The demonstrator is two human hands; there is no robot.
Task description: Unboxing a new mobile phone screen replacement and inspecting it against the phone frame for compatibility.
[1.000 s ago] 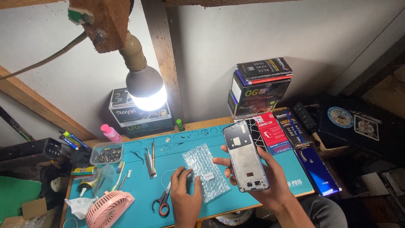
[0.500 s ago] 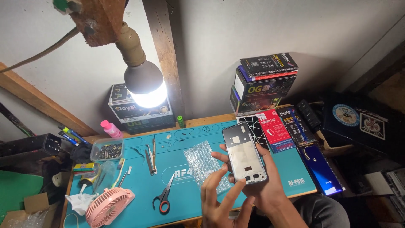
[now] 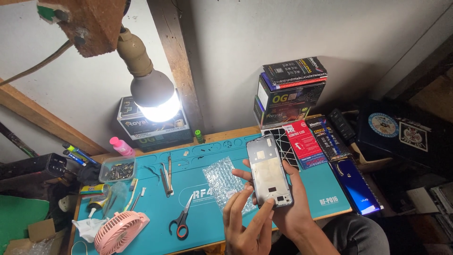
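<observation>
**Phone frame held up over the mat for a close look**

You are cradling the phone frame (image 3: pixel 270 172) in your right hand (image 3: pixel 292 208), fingers wrapping its far and right edges and the thumb side supporting from beneath, so its open inner face is tilting up toward you and catching the lamp's light. Your left hand (image 3: pixel 245 224) is holding nothing; its fingertips (image 3: pixel 269 204) are touching the near end of the frame, apparently probing or steadying it there. You are keeping the frame raised above the teal work mat (image 3: pixel 207 160), not resting on it. Just left of it, a piece of bubble wrap (image 3: pixel 222 179) is lying flat on the mat. Farther left, scissors (image 3: pixel 181 222) and tweezers (image 3: pixel 166 177) are sitting within reach, with a pink fan (image 3: pixel 118 233) at the near left corner. The bulb (image 3: pixel 155 97) is hanging at the far left, lighting the work area.
</observation>
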